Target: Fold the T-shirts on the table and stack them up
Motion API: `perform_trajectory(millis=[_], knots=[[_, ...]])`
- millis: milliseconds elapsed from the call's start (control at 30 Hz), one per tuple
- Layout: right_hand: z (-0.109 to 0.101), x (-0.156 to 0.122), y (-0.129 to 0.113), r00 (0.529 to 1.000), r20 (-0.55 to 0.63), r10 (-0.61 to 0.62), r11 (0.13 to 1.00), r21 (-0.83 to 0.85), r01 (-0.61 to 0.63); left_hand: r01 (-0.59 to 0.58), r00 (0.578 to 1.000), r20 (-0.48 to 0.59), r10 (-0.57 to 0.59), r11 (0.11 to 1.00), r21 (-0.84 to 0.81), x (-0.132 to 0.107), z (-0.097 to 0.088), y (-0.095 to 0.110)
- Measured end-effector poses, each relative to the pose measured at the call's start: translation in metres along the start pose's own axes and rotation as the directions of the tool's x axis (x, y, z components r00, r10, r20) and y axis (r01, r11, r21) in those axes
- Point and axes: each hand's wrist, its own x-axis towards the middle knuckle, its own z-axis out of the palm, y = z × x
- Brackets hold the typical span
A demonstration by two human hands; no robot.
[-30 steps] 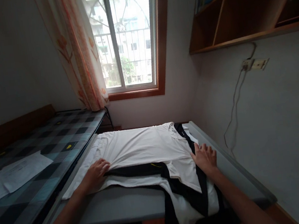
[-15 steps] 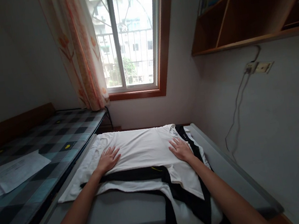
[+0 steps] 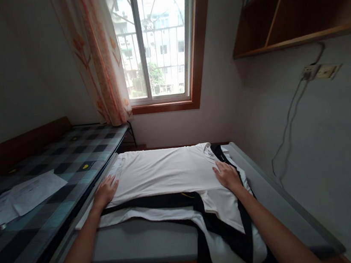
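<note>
White short-sleeved cloth shirt point(image 3: 167, 169) on a grey flat-topped table point(image 3: 138, 240)
Both gripping nothing: left hand point(image 3: 106, 191) rests flat toward the table's left edge, right hand point(image 3: 227, 174) on the shirt toward its right.

The grey table point(image 3: 138, 244) has a smooth, matt top; on it lie a white shirt point(image 3: 168, 171) of soft, lightly creased cloth and a matt black cloth garment point(image 3: 162, 201). Left of the table, the mattress point(image 3: 73, 166) wears checked fabric under crisp matt paper sheets point(image 3: 38, 192). Beyond the table hangs a thin cloth curtain point(image 3: 103, 63); above its right side, a smooth wooden shelf point(image 3: 280, 40).
</note>
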Motion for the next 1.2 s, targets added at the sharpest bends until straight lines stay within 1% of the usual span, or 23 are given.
perform_trajectory(millis=[33,100,200,267,333,433,533,700,800,900,1033,1133,1200], knots=[[-0.001,-0.001,0.002,0.999,-0.032,0.027,0.999,0.029,-0.026,0.008,1.0,-0.022,-0.009,1.0,-0.022,-0.001,0.0,0.001],[-0.004,-0.003,0.006,0.987,-0.103,0.12,0.991,0.064,-0.114,0.016,0.997,-0.068,-0.02,0.999,-0.051,-0.004,-0.002,0.003],[-0.01,-0.008,0.015,0.937,-0.196,0.289,0.957,0.07,-0.281,0.065,0.988,-0.137,-0.065,0.998,-0.005,-0.012,-0.008,0.006],[-0.013,-0.011,0.02,0.913,-0.188,0.361,0.932,0.068,-0.355,0.136,0.979,-0.157,-0.127,0.99,0.048,-0.018,-0.014,0.009],[-0.015,-0.012,0.022,0.911,-0.138,0.388,0.922,0.056,-0.384,0.191,0.974,-0.136,-0.182,0.98,0.056,-0.023,-0.018,0.013],[-0.017,-0.012,0.021,0.918,-0.085,0.389,0.921,0.035,-0.387,0.24,0.97,-0.058,-0.238,0.97,0.043,-0.025,-0.023,0.017],[-0.017,-0.011,0.019,0.918,-0.057,0.393,0.919,0.036,-0.392,0.256,0.967,-0.015,-0.256,0.962,0.099,-0.025,-0.023,0.019],[-0.018,-0.008,0.022,0.928,0.015,0.372,0.926,0.063,-0.372,0.189,0.978,0.049,-0.201,0.966,0.177,-0.023,-0.023,0.021],[-0.021,-0.007,0.024,0.935,0.086,0.343,0.935,0.068,-0.349,0.167,0.978,0.088,-0.188,0.965,0.201,-0.023,-0.025,0.021],[-0.026,-0.011,0.027,0.932,0.137,0.335,0.938,0.047,-0.344,0.146,0.977,0.124,-0.176,0.965,0.217,-0.024,-0.028,0.018],[-0.031,-0.023,0.03,0.937,0.144,0.32,0.944,0.038,-0.328,0.103,0.974,0.175,-0.147,0.966,0.239,-0.027,-0.03,0.013],[-0.03,-0.032,0.033,0.946,0.114,0.304,0.95,0.044,-0.31,0.091,0.977,0.167,-0.134,0.966,0.243,-0.031,-0.031,0.011],[-0.029,-0.037,0.037,0.96,0.069,0.273,0.96,0.045,-0.276,0.111,0.978,0.146,-0.147,0.966,0.232,-0.033,-0.031,0.011]])
